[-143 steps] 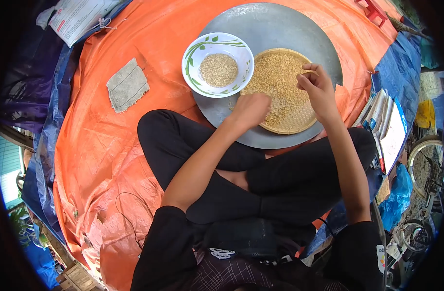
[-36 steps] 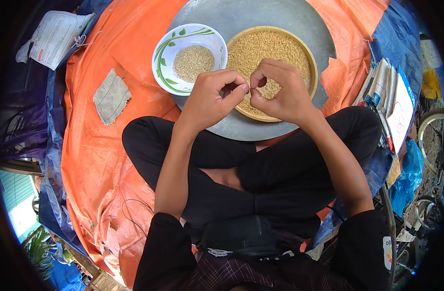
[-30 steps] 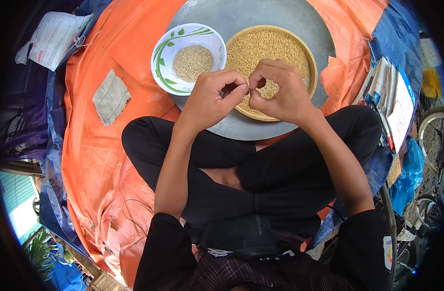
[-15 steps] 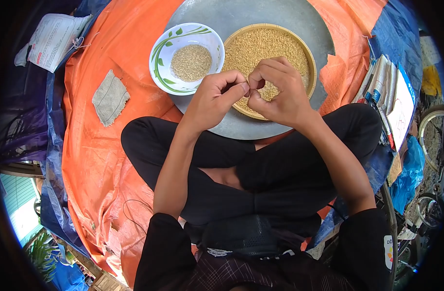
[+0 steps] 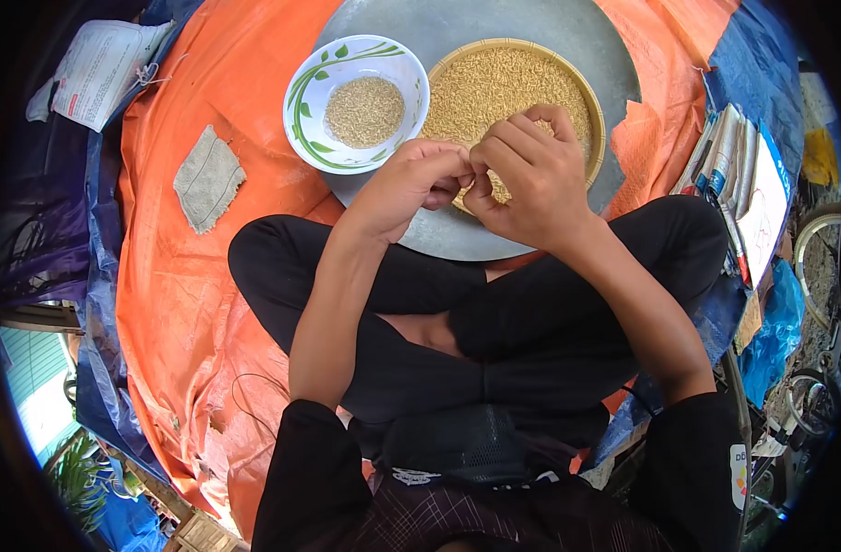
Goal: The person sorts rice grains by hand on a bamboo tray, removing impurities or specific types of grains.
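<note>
My left hand (image 5: 409,189) and my right hand (image 5: 532,175) meet fingertip to fingertip above the near edge of a round woven tray (image 5: 597,129). Both hands are closed in a pinch; whatever lies between the fingers is too small to make out. Golden unhusked grain (image 5: 494,87) fills the tray. Left of it stands a white bowl (image 5: 303,110) with green leaf patterns, holding paler grain (image 5: 363,112) at its bottom. Tray and bowl rest on a round grey metal platter (image 5: 457,241).
An orange tarp (image 5: 200,304) covers the ground, with a grey cloth scrap (image 5: 209,179) on the left. Stacked papers or folded sacks (image 5: 733,175) stand at the right by a blue plastic bag (image 5: 774,322). My crossed legs (image 5: 567,304) sit just below the platter.
My left hand has turned at the wrist and its fingers have shifted. My right hand's fingers have curled differently, still meeting the left. The view has shifted slightly.
</note>
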`<move>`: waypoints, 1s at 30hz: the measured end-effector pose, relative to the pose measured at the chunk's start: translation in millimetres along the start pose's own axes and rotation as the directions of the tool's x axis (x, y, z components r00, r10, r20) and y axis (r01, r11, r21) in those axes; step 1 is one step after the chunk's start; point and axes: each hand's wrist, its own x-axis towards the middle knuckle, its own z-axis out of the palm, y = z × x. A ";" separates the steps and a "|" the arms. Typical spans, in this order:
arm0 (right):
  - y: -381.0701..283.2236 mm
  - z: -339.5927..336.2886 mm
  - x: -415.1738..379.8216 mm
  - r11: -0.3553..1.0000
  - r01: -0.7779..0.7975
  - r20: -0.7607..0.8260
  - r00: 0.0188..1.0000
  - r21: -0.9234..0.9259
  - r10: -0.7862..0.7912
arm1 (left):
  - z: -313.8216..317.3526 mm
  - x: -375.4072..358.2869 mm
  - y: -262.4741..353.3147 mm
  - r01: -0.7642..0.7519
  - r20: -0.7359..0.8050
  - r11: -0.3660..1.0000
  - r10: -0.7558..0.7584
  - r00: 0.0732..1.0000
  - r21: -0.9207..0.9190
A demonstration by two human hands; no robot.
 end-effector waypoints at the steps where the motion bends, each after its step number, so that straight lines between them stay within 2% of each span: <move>1: -2.7 -0.1 -0.4 1.000 0.004 0.004 1.000 -0.027 -0.004 | -2.3 0.3 -1.0 0.027 0.005 0.999 -0.027 1.000 -0.023; 6: -5.1 1.6 -2.0 0.991 0.091 0.005 0.996 -0.101 -0.091 | -6.7 2.2 -4.9 0.157 0.004 0.969 -0.159 0.987 -0.190; 9: -9.3 -1.5 0.0 0.981 0.152 0.034 0.988 -0.120 -0.149 | -15.6 4.3 -9.6 0.194 0.084 0.959 -0.180 0.980 -0.207; 12: -10.8 -1.5 0.1 0.973 0.191 0.036 0.981 -0.132 -0.188 | -10.9 1.5 -5.7 0.214 0.062 0.962 -0.207 0.976 -0.170; 14: -9.6 -1.1 -1.2 0.969 0.212 0.033 0.977 -0.130 -0.209 | -18.0 0.0 -3.1 0.208 0.142 0.967 -0.187 0.972 -0.150; 17: -7.5 -10.9 1.6 0.995 0.096 0.100 0.990 0.029 -0.098 | -25.1 -1.2 -0.7 0.135 0.178 0.977 -0.105 0.978 -0.163; 18: -7.8 -11.8 2.0 0.977 -0.095 0.166 0.984 0.191 0.063 | -24.7 -0.8 1.8 0.099 0.178 0.980 -0.068 0.982 -0.173; 19: -8.7 -13.3 1.8 0.899 -0.289 0.257 0.944 0.331 0.209 | -22.5 -2.5 4.7 0.030 0.116 0.992 -0.015 0.993 -0.124; 20: -8.9 -14.7 2.1 0.765 -0.471 0.365 0.872 0.439 0.328 | -18.5 -6.1 8.9 -0.037 0.058 0.997 0.041 0.997 -0.071; 21: -6.0 -9.7 -0.7 0.498 -0.632 0.459 0.774 0.594 0.436 | -15.4 -8.1 12.8 -0.102 0.004 0.995 0.102 0.995 -0.013; 22: -1.4 2.2 -7.9 0.170 -0.717 0.573 0.657 0.676 0.490 | -17.2 -9.3 15.4 -0.133 0.000 0.990 0.133 0.991 0.039; 23: 1.2 12.9 -15.3 -0.178 -0.715 0.693 0.534 0.676 0.485 | -17.1 -10.9 16.9 -0.148 -0.005 0.985 0.149 0.989 0.085; 24: -1.5 18.5 -17.5 -0.364 -0.682 0.757 0.454 0.635 0.469 | -15.9 -13.5 17.2 -0.161 -0.009 0.978 0.164 0.986 0.130; 25: -3.4 21.5 -19.1 -0.492 -0.629 0.795 0.414 0.602 0.444 | -13.9 -15.5 17.0 -0.173 -0.011 0.970 0.177 0.984 0.174; 27: -9.4 26.1 -20.2 -0.716 -0.483 0.862 0.342 0.503 0.375 | -7.0 -17.2 16.7 -0.164 -0.002 0.947 0.172 0.985 0.277; 30: -8.3 29.3 -22.3 -0.812 -0.364 0.864 0.401 0.455 0.304 | 5.2 -13.3 2.8 -0.201 -0.001 0.831 0.236 0.972 0.519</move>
